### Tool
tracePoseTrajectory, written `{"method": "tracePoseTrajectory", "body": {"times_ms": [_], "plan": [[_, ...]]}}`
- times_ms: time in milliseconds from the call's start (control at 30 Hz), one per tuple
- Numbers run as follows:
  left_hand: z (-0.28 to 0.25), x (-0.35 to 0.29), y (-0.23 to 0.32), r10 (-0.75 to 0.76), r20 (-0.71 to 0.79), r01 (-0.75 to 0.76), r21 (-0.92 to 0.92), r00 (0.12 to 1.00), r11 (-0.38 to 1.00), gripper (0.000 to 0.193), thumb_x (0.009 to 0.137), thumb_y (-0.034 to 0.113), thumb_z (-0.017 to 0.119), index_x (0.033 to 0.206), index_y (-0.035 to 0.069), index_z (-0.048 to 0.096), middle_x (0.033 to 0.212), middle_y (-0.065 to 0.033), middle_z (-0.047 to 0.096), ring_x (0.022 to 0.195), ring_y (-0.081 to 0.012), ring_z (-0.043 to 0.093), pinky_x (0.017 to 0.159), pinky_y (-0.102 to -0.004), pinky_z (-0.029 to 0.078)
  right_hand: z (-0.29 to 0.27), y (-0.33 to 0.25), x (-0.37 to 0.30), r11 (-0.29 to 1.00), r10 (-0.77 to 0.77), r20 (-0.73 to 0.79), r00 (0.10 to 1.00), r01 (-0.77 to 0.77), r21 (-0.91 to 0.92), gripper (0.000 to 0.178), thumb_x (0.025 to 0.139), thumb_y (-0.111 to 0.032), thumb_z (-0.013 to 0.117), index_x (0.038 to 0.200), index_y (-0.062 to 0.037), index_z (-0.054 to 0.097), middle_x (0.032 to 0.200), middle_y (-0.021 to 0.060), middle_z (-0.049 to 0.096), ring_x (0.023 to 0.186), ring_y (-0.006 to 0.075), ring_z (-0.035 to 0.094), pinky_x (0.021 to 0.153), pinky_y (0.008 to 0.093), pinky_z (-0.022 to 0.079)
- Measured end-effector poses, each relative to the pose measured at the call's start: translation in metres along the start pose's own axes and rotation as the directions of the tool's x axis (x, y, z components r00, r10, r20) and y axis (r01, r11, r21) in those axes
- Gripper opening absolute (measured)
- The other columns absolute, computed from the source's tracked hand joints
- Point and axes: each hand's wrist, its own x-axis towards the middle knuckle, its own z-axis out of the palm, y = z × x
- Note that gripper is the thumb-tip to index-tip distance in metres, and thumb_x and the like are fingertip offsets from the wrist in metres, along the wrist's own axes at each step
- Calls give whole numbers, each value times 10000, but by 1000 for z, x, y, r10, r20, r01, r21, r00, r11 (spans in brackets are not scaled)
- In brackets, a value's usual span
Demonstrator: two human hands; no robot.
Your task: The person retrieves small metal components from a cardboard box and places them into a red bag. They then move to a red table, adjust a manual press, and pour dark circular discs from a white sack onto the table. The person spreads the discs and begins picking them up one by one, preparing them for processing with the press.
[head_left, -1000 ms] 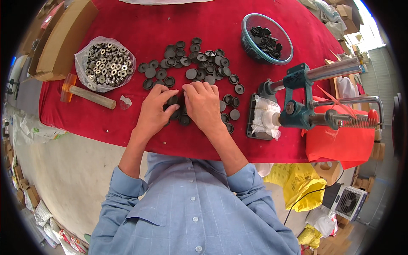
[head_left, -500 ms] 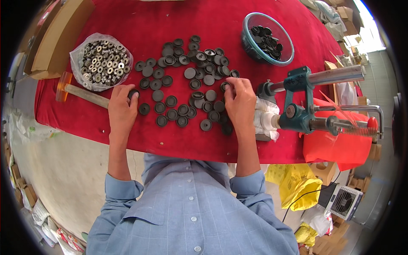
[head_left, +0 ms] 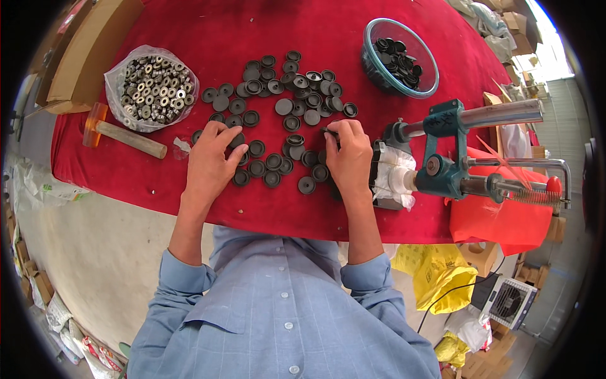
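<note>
Many round black caps (head_left: 273, 161) lie spread over the red cloth, some with the hollow side up, some with the flat side up. At the left edge of the spread, my left hand (head_left: 211, 158) is closed, thumb and fingers pinching a black cap (head_left: 237, 140) close above the others. My right hand (head_left: 350, 155) is at the right edge of the spread, beside the green hand press (head_left: 439, 151). Its fingertips pinch another black cap (head_left: 327, 131), seen nearly edge-on and partly covered by the fingers.
A bag-lined bowl of metal rings (head_left: 156, 91) and an amber-headed mallet (head_left: 132, 139) lie to the left, near a long cardboard box (head_left: 88, 57). At the back right stands a clear tub (head_left: 416, 91) of black discs. A red bag (head_left: 492, 218) sits behind the press.
My left hand has moved right, from beside the mallet's handle onto the caps, baring the handle's end. My right hand has shifted slightly toward me and left.
</note>
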Motion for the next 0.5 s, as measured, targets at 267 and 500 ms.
{"method": "tracePoseTrajectory", "body": {"times_ms": [267,500], "plan": [[-3,1,9,-108,10,108,-74,994,991,318,806,7,767,1103,41,659,975,-71,601,696,-165,550,654,-314,478,-7,-23,-27,985,-141,-37,989,136,-110,246,771,-66,767,1006,-82,700,1045,63,659,943,275,635,792,418,475],[2,3,9,10,-245,-57,-184,969,981,268,808,-42,713,1056,30,641,996,-93,612,832,-204,631,701,-328,523,18,-37,-29,975,-149,68,986,158,-155,365,783,-182,821,1116,-112,690,1075,35,645,1018,251,592,893,425,407]]}}
